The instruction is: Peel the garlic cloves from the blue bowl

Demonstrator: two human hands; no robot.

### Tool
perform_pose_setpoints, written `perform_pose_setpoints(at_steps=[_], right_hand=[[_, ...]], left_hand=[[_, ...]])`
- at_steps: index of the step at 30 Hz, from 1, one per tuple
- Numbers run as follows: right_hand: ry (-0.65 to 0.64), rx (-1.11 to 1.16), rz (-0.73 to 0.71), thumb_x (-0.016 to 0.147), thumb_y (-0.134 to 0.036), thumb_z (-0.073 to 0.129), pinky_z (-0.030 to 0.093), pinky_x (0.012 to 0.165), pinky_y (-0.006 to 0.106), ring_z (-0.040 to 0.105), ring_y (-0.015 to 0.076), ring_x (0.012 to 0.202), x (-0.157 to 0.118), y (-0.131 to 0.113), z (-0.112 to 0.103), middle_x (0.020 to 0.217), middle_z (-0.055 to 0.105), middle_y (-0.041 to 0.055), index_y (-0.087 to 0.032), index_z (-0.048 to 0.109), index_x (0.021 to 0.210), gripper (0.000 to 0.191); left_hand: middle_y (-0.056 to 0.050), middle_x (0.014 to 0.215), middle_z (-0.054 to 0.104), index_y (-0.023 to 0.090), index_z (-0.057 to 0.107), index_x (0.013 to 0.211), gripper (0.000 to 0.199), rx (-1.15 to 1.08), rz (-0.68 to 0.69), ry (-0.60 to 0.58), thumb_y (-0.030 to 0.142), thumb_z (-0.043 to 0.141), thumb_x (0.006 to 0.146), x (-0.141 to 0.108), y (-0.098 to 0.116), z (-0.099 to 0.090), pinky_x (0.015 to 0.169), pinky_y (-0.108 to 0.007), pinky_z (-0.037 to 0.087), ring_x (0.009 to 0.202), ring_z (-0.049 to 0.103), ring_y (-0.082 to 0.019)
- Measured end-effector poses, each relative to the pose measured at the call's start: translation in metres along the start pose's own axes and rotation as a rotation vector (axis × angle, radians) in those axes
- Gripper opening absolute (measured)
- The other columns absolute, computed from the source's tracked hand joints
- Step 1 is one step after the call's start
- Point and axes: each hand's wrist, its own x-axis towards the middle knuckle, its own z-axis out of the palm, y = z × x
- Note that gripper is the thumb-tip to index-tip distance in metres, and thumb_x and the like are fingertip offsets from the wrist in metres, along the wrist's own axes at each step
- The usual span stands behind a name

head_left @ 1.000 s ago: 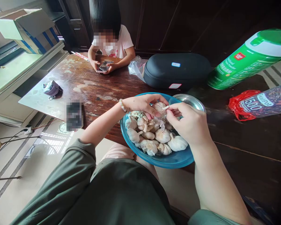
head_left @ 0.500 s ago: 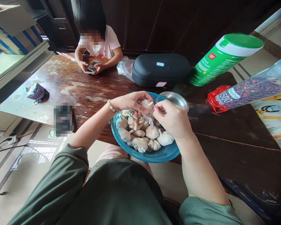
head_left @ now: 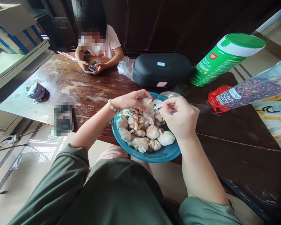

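Observation:
A blue bowl [head_left: 147,157] at the table's near edge holds several whitish garlic bulbs [head_left: 166,137]. Over its far left part, my left hand [head_left: 133,101] is closed round one garlic bulb [head_left: 147,102]; a beaded bracelet circles that wrist. To the right, above the bowl's rim, my right hand [head_left: 179,115] pinches a thin, pale piece of garlic skin [head_left: 157,104] between thumb and forefinger. Loose papery skin lies on the bulbs between the hands. Partly hidden behind my right hand is a metal dish [head_left: 170,94].
Across the wooden table [head_left: 67,81], a person [head_left: 110,42] holds a phone [head_left: 92,67]. A black case [head_left: 161,70], a plastic bag [head_left: 125,68], a green canister [head_left: 224,59] and a clear jar [head_left: 255,90] stand beyond the bowl. A small pouch [head_left: 35,91] lies left.
My right hand has moved right, away from the bulb, with a piece of skin now showing at its fingertips. My left hand has stayed nearly in place round the bulb.

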Motion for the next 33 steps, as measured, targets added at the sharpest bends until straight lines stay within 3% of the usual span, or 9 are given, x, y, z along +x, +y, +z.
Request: perform_pose_setpoints(at_steps=[3,10,13,15,17,20,24,29,33], right_hand=[[-0.015,0.002,0.015,0.081,-0.019,0.055,0.052,0.059,0.035,0.064,0.0213,0.059,0.0,0.0,-0.001,0.068,0.068,0.0031,-0.026,0.056,0.076,0.009],[-0.209,-0.129,-0.086,0.079,-0.02,0.058,0.034,0.051,0.03,0.054,0.017,0.053,0.0,0.0,0.001,0.058,0.059,0.0004,-0.023,0.048,0.062,0.02],[-0.188,-0.056,-0.06,0.085,-0.028,0.061,0.038,0.054,0.03,0.056,0.017,0.057,0.0,0.001,0.001,0.064,0.061,0.0008,-0.023,0.055,0.071,0.016],[-0.176,0.027,-0.052,0.088,-0.03,0.063,0.044,0.057,0.03,0.058,0.0169,0.059,0.0,0.002,0.001,0.071,0.063,0.0008,-0.021,0.062,0.093,0.01],[-0.196,0.087,-0.099,0.09,-0.028,0.061,0.049,0.063,0.03,0.061,0.0177,0.065,0.0,0.003,0.002,0.08,0.066,0.0022,-0.021,0.062,0.109,0.02],[-0.218,0.095,-0.226,0.094,-0.023,0.057,0.052,0.072,0.032,0.066,0.0204,0.08,0.0,0.003,0.003,0.089,0.068,0.0049,-0.022,0.065,0.101,0.011],[-0.204,0.077,-0.317,0.094,-0.02,0.057,0.053,0.073,0.032,0.066,0.0209,0.083,0.0,0.001,0.004,0.088,0.066,0.0052,-0.022,0.066,0.091,0.009],[-0.151,0.014,-0.342,0.092,-0.021,0.059,0.054,0.075,0.036,0.065,0.023,0.086,0.001,0.002,0.004,0.092,0.064,0.0063,-0.023,0.063,0.087,0.006],[-0.128,0.051,-0.311,0.091,-0.02,0.058,0.054,0.082,0.04,0.065,0.0252,0.094,0.003,0.005,0.004,0.098,0.064,0.0083,-0.023,0.06,0.087,0.006]], left_hand=[[0.002,0.076,0.061,0.014,0.051,0.11,0.052,-0.002,0.019,0.001,0.018,0.081,0.069,0.001,-0.001,0.0,0.058,-0.022,0.043,0.058,0.056,-0.007],[0.001,0.084,0.061,0.016,0.052,0.116,0.054,-0.04,0.091,0.062,0.017,0.078,0.069,0.003,-0.007,-0.003,0.061,-0.02,0.044,0.064,0.055,-0.007],[-0.001,0.091,0.064,0.015,0.055,0.12,0.058,-0.022,0.099,0.036,0.017,0.079,0.067,0.005,-0.008,-0.005,0.067,-0.022,0.047,0.071,0.057,-0.008],[-0.003,0.097,0.066,0.014,0.057,0.122,0.061,-0.013,0.099,-0.005,0.018,0.08,0.066,0.006,-0.008,-0.005,0.074,-0.024,0.05,0.079,0.06,-0.011],[-0.005,0.103,0.068,0.012,0.061,0.12,0.061,0.031,0.11,-0.058,0.02,0.082,0.063,0.007,-0.007,-0.005,0.082,-0.027,0.051,0.089,0.061,-0.015],[-0.006,0.108,0.068,0.012,0.065,0.12,0.061,0.143,0.109,-0.128,0.025,0.084,0.063,0.007,-0.007,-0.006,0.087,-0.03,0.051,0.096,0.062,-0.018],[-0.007,0.103,0.07,0.013,0.062,0.128,0.068,0.211,0.085,-0.155,0.034,0.084,0.067,0.005,-0.009,-0.006,0.078,-0.031,0.054,0.085,0.065,-0.017],[-0.009,0.097,0.072,0.013,0.063,0.127,0.062,0.229,0.065,-0.119,0.037,0.081,0.073,0.008,-0.01,-0.006,0.064,-0.03,0.055,0.068,0.065,-0.015],[-0.014,0.115,0.069,0.012,0.062,0.128,0.051,0.496,0.141,0.076,0.035,0.071,0.084,0.0,-0.004,0.003,0.083,-0.037,0.057,0.088,0.069,-0.021]])
